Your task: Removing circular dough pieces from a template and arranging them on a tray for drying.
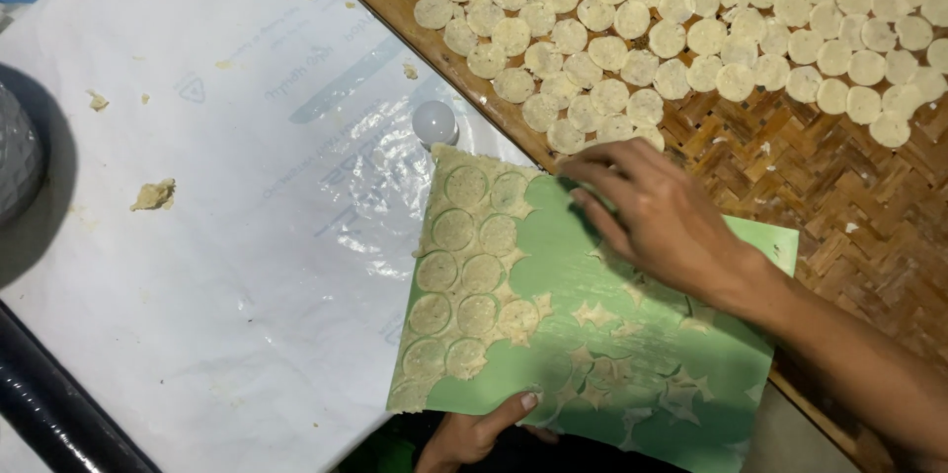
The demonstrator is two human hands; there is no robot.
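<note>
A green flat board point(553, 256) lies tilted in front of me, with a thin sheet of pale dough point(464, 266) on its left part, scored into round discs. Star-shaped dough scraps point(632, 354) remain on the bare right part. My left hand point(479, 429) grips the board's near edge from below, thumb on top. My right hand point(652, 211) hovers palm down over the board's far edge, fingers together pointing left, close to the woven bamboo tray point(810, 177). Whether it holds a disc is hidden. Several round dough discs point(652, 19) lie in rows on the tray.
A white plastic sheet point(227, 197) covers the surface at left, with dough crumbs point(153, 195) on it. A small white round cutter or cap point(434, 121) sits beside the tray's edge. A dark round object point(25, 157) is at far left, a black bar point(49, 404) at bottom left.
</note>
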